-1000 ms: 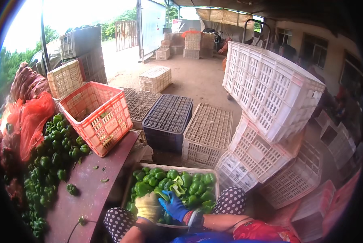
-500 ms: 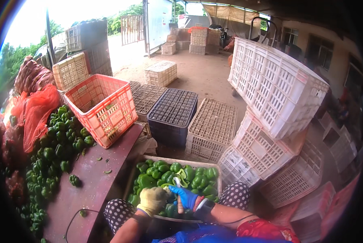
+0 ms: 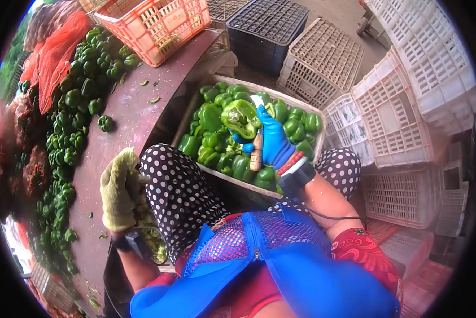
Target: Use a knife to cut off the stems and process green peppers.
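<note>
My right hand [image 3: 275, 140], in a blue glove, is closed around the wooden handle of a knife [image 3: 256, 152]. Its pale blade shows above the grip. Against my fingers is a cut green pepper [image 3: 239, 117], its hollow, seedy inside facing up; whether it is held or rests on the pile I cannot tell. Below lie several green peppers [image 3: 212, 142] in a pale crate [image 3: 297, 99] in front of my knees. My left hand [image 3: 119, 192], in a yellowish knit glove, is beside my left thigh with fingers curled, above a container of pale green scraps [image 3: 154, 245]. Anything in it is hidden.
A heap of green peppers [image 3: 63, 151] covers the left of a dark red board [image 3: 126, 114], with red net sacks [image 3: 57, 58] beyond. An orange-red crate [image 3: 166, 26] stands on its far end. Ahead are dark and beige crates [image 3: 322, 58]; white crates [image 3: 391, 100] stack at right.
My view has tilted down. My left hand has moved from the pepper crate to beside my left thigh. My right hand stays over the crate with the knife; a hollowed pepper now shows beside it.
</note>
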